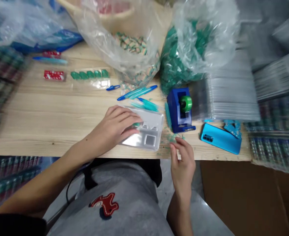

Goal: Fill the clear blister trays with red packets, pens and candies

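My left hand (121, 126) lies over a clear plastic blister tray (134, 142) near the table's front edge. Its thumb and fingers are closed on a small green piece (136, 124) at the tray's middle; most of that piece is hidden. Moulded hollows show in the tray's right half. To the right, my right hand (182, 162) hovers at the table edge, fingers loosely bent. A gap shows between its thumb and fingers, with nothing visible in them. Just beyond its fingertips lie green crumbs (175, 137).
Behind the tray lie blue pens (136, 93). A blue tape dispenser (181, 111) and a blue phone (220, 139) are at right, by stacked clear trays (233, 88). Bags of small pieces (134, 46) and green pieces (176, 59) stand behind. Green pieces (90, 74) line up at left.
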Available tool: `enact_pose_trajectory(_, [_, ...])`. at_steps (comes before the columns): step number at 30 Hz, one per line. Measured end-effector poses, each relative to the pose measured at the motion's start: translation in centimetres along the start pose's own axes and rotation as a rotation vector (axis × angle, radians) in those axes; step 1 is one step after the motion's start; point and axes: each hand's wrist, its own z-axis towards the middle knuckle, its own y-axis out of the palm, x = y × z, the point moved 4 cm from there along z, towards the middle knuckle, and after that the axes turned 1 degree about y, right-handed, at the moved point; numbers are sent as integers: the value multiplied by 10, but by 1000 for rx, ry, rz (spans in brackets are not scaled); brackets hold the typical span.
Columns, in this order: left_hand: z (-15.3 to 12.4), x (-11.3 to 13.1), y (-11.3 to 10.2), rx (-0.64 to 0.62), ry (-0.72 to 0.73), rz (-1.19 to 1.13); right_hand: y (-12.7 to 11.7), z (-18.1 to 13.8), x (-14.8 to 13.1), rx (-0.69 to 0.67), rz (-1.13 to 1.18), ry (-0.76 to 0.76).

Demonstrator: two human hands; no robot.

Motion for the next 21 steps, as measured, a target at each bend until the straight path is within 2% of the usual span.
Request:
enact_pose_trajectory(2, [14, 0, -12, 21, 37, -33, 2, 0, 1, 4, -103, -36])
enact_pose_trajectory(4, [43, 1, -25, 92, 93, -61, 3, 1, 1, 9, -164, -58])
enact_pose_trajectory(6, [89, 3, -34, 136, 151, -77, 3, 1, 1, 20, -195, -83])
enact_pose_trajectory(8, [148, 5, -32, 110, 168, -55, 1, 1, -1, 34, -218, -123])
enact_pose_trajectory(10, [208, 3, -22, 27, 98, 20, -3, 1, -3, 47, -224, -146])
enact_pose_trajectory(13, [273, -2, 4, -235, -109, 163, -8, -1, -5, 51, -165, -114])
enact_pose_trajectory(15, [293, -4, 19, -356, -188, 208, -9, -2, -4, 34, -108, -84])
enact_pose_trajectory(16, [298, -4, 25, -378, -200, 214, -9, -3, -4, 26, -83, -76])
enact_pose_trajectory(18, [301, -5, 34, -349, -187, 165, -10, -5, -3, 16, -45, -65])
enact_pose_trajectory(21, [301, -13, 44, -289, -150, -52, -10, -5, -1, 12, -3, -58])
